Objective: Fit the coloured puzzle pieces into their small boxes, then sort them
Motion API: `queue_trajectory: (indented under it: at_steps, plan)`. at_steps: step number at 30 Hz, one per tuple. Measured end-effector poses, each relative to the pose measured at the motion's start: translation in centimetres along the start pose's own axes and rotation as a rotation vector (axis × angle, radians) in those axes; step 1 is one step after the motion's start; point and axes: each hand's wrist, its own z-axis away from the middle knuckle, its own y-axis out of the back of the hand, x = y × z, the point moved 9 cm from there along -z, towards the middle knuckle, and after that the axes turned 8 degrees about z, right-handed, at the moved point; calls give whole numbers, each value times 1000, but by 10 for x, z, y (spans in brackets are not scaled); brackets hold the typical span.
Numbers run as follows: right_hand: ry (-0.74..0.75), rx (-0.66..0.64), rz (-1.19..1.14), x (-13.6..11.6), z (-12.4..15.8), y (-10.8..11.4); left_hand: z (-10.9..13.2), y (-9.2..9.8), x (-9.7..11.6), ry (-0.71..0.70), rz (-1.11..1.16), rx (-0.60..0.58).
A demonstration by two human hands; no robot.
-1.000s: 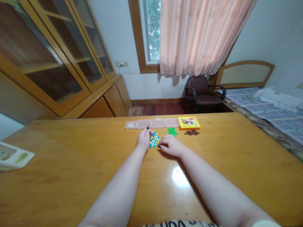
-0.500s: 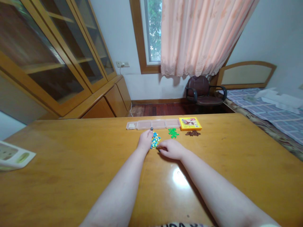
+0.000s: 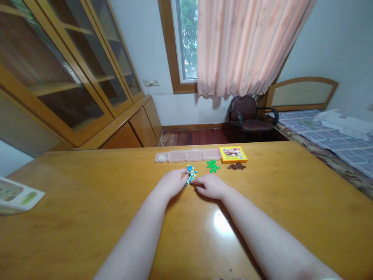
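Note:
A small heap of blue, yellow and white toy building bricks lies on the wooden table. My left hand rests at the heap's left edge, its dark-nailed thumb over the bricks; its fingers are loosely bent and partly hidden, and no brick shows in its grasp. From the right, my right hand reaches to the heap's near edge. Its index finger touches the bricks while its thumb stays apart below. Beyond it are a group of green bricks and a brown pile of bricks.
Behind the piles stands a clear compartment tray, with something white in its left end. To its right lies a yellow box. A white power strip sits at the table's left edge. Past the table are a chair and a bed.
My left hand has turned from thumb-up beside the heap to palm-down, with its thumb lowered onto the bricks. The heap has shifted a little. My right hand stays almost where it was.

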Motion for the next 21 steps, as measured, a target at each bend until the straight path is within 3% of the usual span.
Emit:
queue_trajectory:
  at_steps: [6, 11, 21]
  plan:
    - [0, 21, -21, 0, -1, 3, 22, -10, -8, -116, -18, 33]
    - [9, 29, -75, 0, 1, 5, 19, -21, -11, -175, 10, -31]
    - [-39, 12, -89, 2, 0, 4, 15, -21, -16, -154, 5, 7]
